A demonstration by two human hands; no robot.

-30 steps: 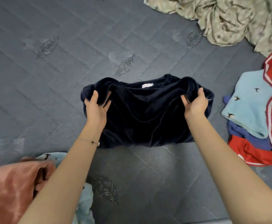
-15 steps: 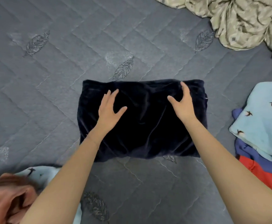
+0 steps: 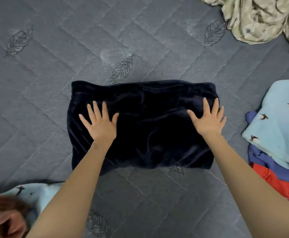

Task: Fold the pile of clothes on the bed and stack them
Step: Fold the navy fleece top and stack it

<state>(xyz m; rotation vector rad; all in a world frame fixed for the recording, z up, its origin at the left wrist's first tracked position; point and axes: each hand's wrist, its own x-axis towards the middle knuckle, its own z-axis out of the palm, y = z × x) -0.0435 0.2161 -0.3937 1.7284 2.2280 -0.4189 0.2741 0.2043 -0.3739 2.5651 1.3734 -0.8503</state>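
Left hand and right hand press flat, fingers spread, gripping nothing, on folded navy garment mid-bed; plush layers may spring apart on release.

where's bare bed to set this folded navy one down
Widest bare bed is left of the navy garment, and beyond it up to the beige cloth. A narrow gap separates it from the stack at right. Crowded: right edge and the near-left corner, with pink cloth.

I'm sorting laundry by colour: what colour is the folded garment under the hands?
The garment is plain dark navy, nearly black; head view shows it.
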